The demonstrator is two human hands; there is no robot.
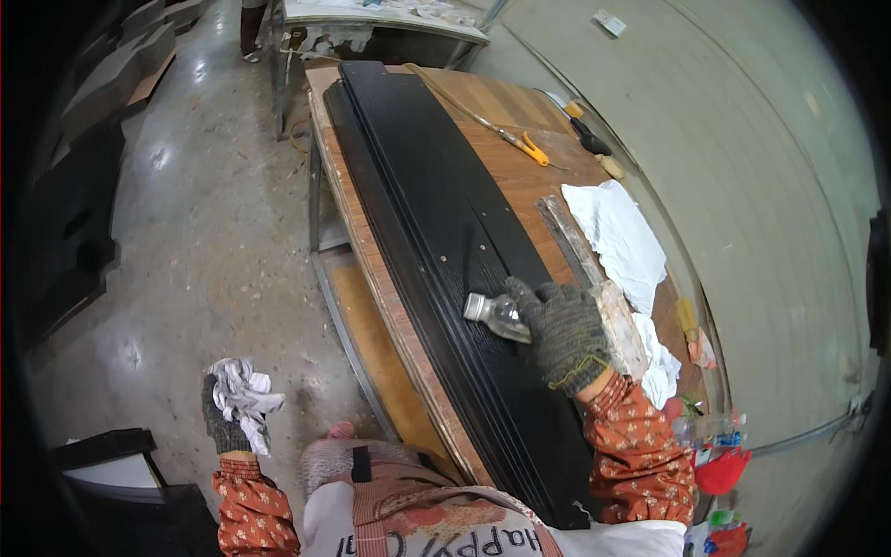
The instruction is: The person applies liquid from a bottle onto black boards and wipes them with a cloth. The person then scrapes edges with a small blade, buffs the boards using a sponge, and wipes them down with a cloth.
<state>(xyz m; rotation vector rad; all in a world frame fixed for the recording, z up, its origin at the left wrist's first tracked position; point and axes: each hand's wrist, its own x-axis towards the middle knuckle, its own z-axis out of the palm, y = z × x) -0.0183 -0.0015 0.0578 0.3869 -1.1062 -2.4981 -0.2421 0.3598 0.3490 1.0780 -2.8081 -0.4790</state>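
Note:
My right hand (568,330), in a dark grey knit glove, is closed round a small clear plastic bottle (506,318). The bottle lies tilted, its silvery cap end pointing left, over a long black panel (436,176). That panel has grooved edges and a few small round marks, and lies lengthwise on a wooden-topped workbench (548,148). Off to the left, above the floor and away from the bench, my left hand (223,418) is gloved too and grips a crumpled white-grey cloth (247,397). The cloth hides part of its fingers.
Right of the panel lie white cloths (617,237), a worn strip of wood (620,330) and a yellow-handled air blow gun (534,148) on a hose. Clear bottles (710,427) stand by the wall. Dark panels (83,213) line the left, and another table (390,17) stands beyond.

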